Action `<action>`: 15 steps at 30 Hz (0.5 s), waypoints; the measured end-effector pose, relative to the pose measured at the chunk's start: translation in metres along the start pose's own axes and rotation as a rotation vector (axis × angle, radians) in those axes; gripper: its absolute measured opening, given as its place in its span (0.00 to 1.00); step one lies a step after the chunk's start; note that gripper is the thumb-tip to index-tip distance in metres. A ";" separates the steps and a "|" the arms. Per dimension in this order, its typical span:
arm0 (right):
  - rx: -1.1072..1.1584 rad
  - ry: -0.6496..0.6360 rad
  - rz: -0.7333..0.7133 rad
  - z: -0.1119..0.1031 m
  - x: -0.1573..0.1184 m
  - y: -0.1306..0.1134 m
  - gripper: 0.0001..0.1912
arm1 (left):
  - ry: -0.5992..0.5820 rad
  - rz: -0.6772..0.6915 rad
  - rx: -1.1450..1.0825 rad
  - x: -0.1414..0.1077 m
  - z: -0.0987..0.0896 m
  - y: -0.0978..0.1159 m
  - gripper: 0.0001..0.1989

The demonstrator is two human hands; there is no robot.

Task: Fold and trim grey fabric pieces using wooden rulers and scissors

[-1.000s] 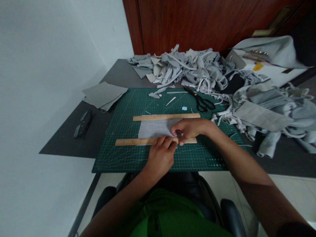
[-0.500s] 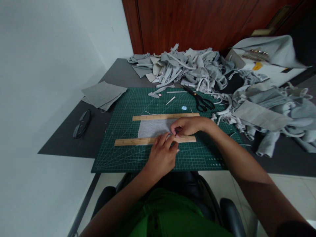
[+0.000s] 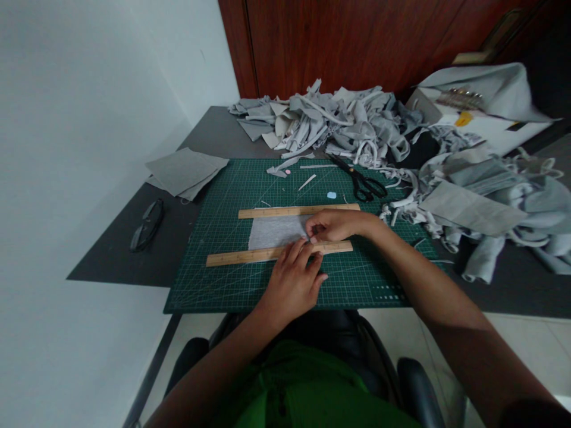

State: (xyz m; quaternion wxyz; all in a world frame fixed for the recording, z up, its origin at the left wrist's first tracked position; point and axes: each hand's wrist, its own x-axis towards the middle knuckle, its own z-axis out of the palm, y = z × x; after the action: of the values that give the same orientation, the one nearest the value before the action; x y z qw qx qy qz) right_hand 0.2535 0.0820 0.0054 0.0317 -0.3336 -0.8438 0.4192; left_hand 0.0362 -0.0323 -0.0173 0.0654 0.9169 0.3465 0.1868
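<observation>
A piece of light grey fabric (image 3: 271, 230) lies flat on the green cutting mat (image 3: 214, 285). Across its far edge rests one wooden ruler (image 3: 267, 211), and a second wooden ruler (image 3: 241, 257) lies along its near edge. My left hand (image 3: 297, 279) is spread, fingertips pressing on the near ruler and thumb apart on the mat side. My right hand (image 3: 332, 226) reaches in from the right, its fingers pinched together low over the fabric by that ruler's upper edge, close to my left fingertips. Whatever small thing it pinches is too hidden to name.
Black-handled scissors (image 3: 363, 184) lie at the mat's far right, near a small light-blue piece (image 3: 331, 195) and thin scraps. Heaped grey cloth (image 3: 357, 119) fills the back and right. Glasses (image 3: 147, 226) and stacked grey cloth pieces (image 3: 185, 169) sit left. A white box (image 3: 491, 131) stands back right.
My right hand has shifted slightly left along the near ruler. My left thumb has spread out from the fingers; both rulers and the fabric look unmoved.
</observation>
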 end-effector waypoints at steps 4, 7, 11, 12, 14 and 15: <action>-0.001 -0.005 0.002 -0.001 -0.001 -0.002 0.05 | 0.009 -0.003 -0.022 0.000 -0.001 0.000 0.17; 0.008 -0.012 0.021 -0.001 -0.002 -0.003 0.11 | 0.010 0.000 -0.065 -0.001 -0.002 0.000 0.15; 0.010 -0.009 0.052 -0.001 -0.004 -0.004 0.15 | 0.004 -0.026 -0.112 -0.001 -0.003 -0.001 0.17; 0.000 -0.005 0.051 -0.001 -0.004 -0.004 0.14 | -0.003 -0.029 -0.120 0.000 -0.004 -0.001 0.17; -0.035 0.011 0.042 -0.002 -0.005 -0.005 0.12 | -0.018 -0.028 -0.130 0.000 -0.005 -0.001 0.17; -0.055 0.022 0.038 -0.002 -0.005 -0.006 0.12 | -0.021 -0.026 -0.132 0.001 -0.005 -0.001 0.16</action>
State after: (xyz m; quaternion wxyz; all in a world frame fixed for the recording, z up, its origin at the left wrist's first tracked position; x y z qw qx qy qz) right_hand 0.2552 0.0782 0.0123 0.0237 -0.3550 -0.8481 0.3925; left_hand 0.0340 -0.0313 -0.0125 0.1315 0.9079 0.3447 0.1989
